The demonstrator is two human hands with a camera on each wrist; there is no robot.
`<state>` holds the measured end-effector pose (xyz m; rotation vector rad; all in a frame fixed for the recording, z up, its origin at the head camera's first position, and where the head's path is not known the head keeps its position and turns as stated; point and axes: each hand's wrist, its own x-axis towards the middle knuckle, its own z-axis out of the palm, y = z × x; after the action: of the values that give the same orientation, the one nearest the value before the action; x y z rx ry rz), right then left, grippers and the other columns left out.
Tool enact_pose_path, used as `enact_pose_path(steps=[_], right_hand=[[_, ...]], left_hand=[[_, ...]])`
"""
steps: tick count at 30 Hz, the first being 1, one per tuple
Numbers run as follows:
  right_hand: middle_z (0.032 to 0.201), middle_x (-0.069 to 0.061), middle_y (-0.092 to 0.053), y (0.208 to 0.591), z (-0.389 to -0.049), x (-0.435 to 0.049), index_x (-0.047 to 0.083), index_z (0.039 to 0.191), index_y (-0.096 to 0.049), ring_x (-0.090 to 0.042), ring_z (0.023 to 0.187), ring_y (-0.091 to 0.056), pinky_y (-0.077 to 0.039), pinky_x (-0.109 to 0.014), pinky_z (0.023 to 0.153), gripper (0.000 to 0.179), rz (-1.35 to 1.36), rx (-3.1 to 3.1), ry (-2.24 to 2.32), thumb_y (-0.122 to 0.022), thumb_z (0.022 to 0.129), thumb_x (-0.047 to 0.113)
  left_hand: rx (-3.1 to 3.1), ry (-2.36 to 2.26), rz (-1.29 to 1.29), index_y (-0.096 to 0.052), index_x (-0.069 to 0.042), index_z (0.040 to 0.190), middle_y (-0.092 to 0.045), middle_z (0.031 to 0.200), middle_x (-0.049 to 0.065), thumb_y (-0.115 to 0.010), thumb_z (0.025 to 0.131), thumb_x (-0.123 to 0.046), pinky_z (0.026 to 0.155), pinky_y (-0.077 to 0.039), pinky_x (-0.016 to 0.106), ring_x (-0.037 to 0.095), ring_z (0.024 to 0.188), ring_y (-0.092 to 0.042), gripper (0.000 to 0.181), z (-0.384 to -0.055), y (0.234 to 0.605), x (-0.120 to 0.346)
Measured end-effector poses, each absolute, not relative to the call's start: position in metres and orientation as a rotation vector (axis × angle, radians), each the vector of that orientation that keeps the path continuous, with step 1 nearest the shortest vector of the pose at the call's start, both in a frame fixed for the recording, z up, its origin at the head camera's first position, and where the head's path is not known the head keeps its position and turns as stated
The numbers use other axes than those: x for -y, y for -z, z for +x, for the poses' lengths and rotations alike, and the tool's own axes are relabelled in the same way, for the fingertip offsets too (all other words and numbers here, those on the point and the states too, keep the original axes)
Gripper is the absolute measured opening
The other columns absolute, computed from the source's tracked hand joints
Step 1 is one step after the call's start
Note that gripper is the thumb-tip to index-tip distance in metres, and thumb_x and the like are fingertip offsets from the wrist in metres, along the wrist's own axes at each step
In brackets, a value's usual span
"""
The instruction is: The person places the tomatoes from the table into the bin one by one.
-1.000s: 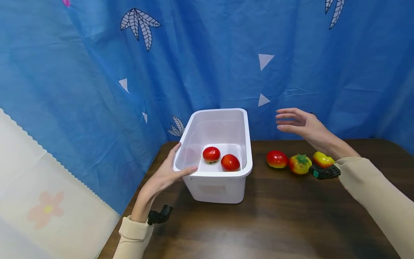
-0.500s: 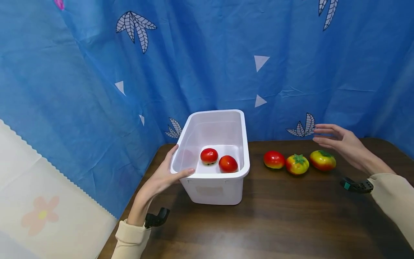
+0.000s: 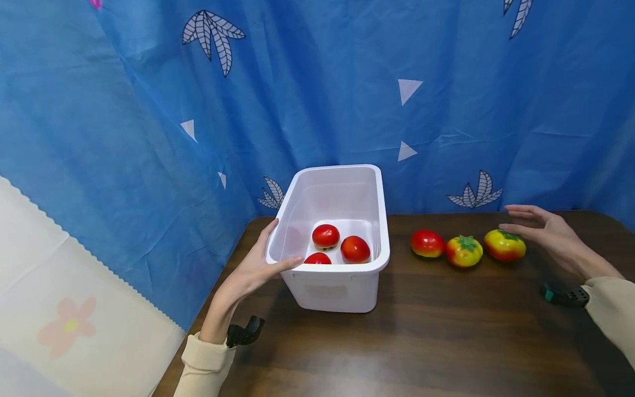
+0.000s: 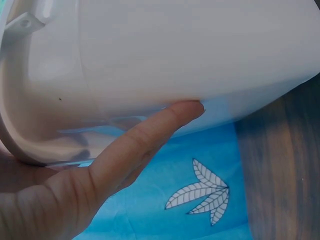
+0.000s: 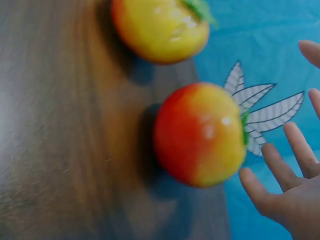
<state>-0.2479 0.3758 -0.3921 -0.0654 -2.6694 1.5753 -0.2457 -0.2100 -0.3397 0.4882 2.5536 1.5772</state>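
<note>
My left hand [image 3: 255, 264] grips the near left corner of a white plastic bin [image 3: 337, 289]. Its thumb lies along the rim, and in the left wrist view a finger [image 4: 145, 135] presses the outer wall. Inside the bin lie three red tomatoes, two farther back [image 3: 325, 236] [image 3: 355, 250] and one partly hidden by the near rim [image 3: 317, 258]. My right hand [image 3: 553, 234] hovers, fingers spread, just right of a yellow-red tomato [image 3: 505, 246]. The right wrist view shows that tomato [image 5: 200, 135] near the fingertips, not held.
Left of that tomato, in a row on the brown table [image 3: 446, 331], are a yellow-red tomato with a green leafy top [image 3: 463, 251] and a redder one [image 3: 428, 243]. A blue patterned curtain [image 3: 322, 99] hangs behind the table. White cloth [image 3: 74, 286] is at the left.
My right hand has drawn right and down, from above the tomato row to beside the rightmost tomato. A third tomato has come into sight inside the bin. My left hand keeps its hold.
</note>
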Motion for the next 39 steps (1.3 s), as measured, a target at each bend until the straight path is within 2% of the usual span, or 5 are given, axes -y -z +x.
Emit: enact_pose_path(steps=[2,6,15,29,39], right_hand=[[0.167,-0.036,-0.011,0.398,-0.247,-0.379,0.032,0.16,-0.032,-0.058,0.144,-0.015,-0.01,-0.081,0.114,0.062,-0.082,2.689,-1.592,-0.061,0.106,0.042],[0.163,-0.042,-0.012,0.41,-0.245,-0.384,0.016,0.164,-0.028,-0.065,0.143,-0.014,-0.011,-0.086,0.108,0.072,-0.093,2.749,-1.545,-0.061,0.106,0.042],[0.158,-0.045,-0.017,0.423,-0.245,-0.38,-0.004,0.159,-0.025,-0.068,0.137,-0.02,-0.026,-0.085,0.101,0.08,-0.078,2.819,-1.39,-0.064,0.105,0.041],[0.158,-0.047,-0.009,0.426,-0.251,-0.374,-0.008,0.158,-0.023,-0.069,0.137,-0.012,-0.017,-0.087,0.104,0.082,-0.129,2.833,-1.38,-0.062,0.105,0.042],[0.156,-0.049,-0.01,0.432,-0.253,-0.372,-0.007,0.158,-0.022,-0.066,0.133,-0.019,-0.023,-0.085,0.103,0.082,-0.135,2.837,-1.385,-0.061,0.106,0.043]], left_hand=[[-2.554,-1.574,0.494,-0.013,-0.018,0.167,-0.039,0.157,0.019,-0.082,0.088,-0.034,0.099,-0.055,0.059,0.046,0.136,-0.048,0.106,-0.246,0.339,0.209],[-2.54,-1.571,0.492,-0.012,-0.018,0.167,-0.039,0.158,0.019,-0.082,0.088,-0.036,0.098,-0.056,0.059,0.047,0.135,-0.049,0.107,-0.246,0.339,0.208],[-2.564,-1.555,0.484,-0.012,-0.018,0.167,-0.039,0.158,0.018,-0.082,0.088,-0.036,0.1,-0.054,0.059,0.047,0.136,-0.049,0.107,-0.246,0.339,0.208],[-2.581,-1.552,0.493,-0.012,-0.019,0.167,-0.038,0.159,0.018,-0.083,0.087,-0.037,0.101,-0.054,0.059,0.047,0.137,-0.048,0.108,-0.246,0.338,0.209],[-2.588,-1.545,0.484,-0.012,-0.019,0.167,-0.038,0.159,0.019,-0.082,0.088,-0.038,0.1,-0.055,0.057,0.043,0.134,-0.051,0.108,-0.247,0.339,0.21]])
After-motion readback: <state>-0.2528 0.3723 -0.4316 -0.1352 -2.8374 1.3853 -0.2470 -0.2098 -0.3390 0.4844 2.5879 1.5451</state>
